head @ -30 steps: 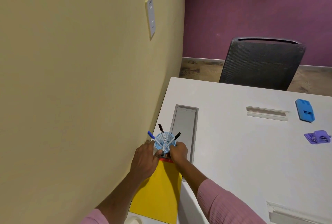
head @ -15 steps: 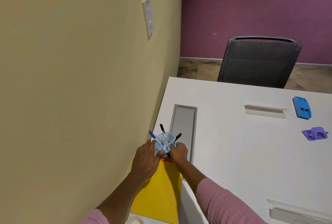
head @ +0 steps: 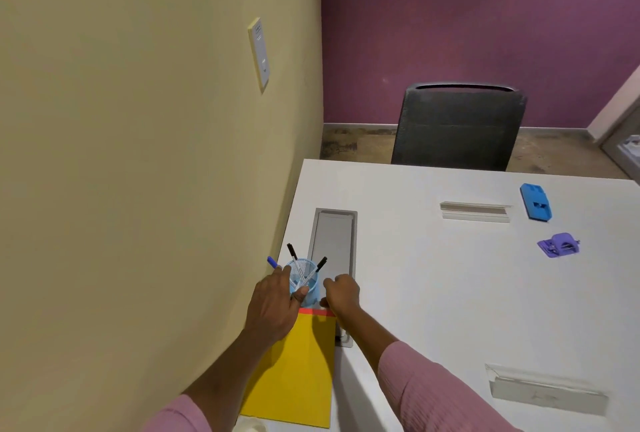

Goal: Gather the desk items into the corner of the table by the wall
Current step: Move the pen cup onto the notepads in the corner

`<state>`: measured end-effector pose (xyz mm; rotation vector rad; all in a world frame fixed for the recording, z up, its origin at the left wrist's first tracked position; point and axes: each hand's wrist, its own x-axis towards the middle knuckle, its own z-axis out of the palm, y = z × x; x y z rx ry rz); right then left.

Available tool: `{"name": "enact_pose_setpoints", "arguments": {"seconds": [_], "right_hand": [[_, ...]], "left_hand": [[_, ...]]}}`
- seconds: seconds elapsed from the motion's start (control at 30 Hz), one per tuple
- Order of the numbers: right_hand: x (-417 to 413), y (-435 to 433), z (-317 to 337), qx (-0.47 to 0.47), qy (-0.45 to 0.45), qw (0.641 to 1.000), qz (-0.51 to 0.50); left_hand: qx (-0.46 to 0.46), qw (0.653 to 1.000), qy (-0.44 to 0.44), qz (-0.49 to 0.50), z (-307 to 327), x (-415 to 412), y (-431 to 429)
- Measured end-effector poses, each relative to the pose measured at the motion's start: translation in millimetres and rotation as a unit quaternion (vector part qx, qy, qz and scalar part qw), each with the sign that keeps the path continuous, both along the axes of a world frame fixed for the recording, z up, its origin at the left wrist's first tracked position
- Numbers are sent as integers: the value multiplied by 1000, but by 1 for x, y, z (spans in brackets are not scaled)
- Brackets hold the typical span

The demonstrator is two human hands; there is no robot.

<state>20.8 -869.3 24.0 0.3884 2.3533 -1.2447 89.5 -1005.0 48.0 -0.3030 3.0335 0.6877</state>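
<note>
**Left grip round the pen cup by the wall**

The left grip (head: 273, 300) holds the cup (head: 306, 284), thumb pressed to its near side and fingers wrapped round the side toward the wall (head: 138, 154). The right grip (head: 341, 293) sits just beside the cup at 3 o'clock, fingers curled in and holding nothing that shows, with a slim gap to the mesh.

The yellow folder (head: 294, 372) lies nearest, along the wall edge of the desk (head: 433, 276). The cup stands upright at the folder's 12 o'clock end, close to the wall at 9 o'clock, with three pens (head: 292, 250) fanned out of it. A grey hatch (head: 334, 244) runs on from the cup toward 12 o'clock.

Well apart at 2 o'clock lies a purple punch (head: 559, 244), with a blue block (head: 536, 202) at its 11 o'clock. A chair (head: 457, 127) stands past the far edge.
</note>
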Motion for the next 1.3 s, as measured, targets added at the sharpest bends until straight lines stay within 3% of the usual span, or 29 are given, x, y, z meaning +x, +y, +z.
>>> {"name": "enact_pose_setpoints", "arguments": {"seconds": [0.27, 0.5, 0.93, 1.3], "right_hand": [[27, 44, 48, 12, 67, 997, 38], [52, 101, 87, 100, 108, 988, 50], [128, 269, 132, 113, 132, 978, -114], [286, 480, 166, 138, 150, 958, -201]], "left_hand": [[-76, 995, 29, -59, 31, -2, 30], [-141, 981, 17, -134, 46, -7, 86], [-144, 949, 45, -278, 78, 19, 251], [-137, 918, 103, -357, 121, 127, 457]]}}
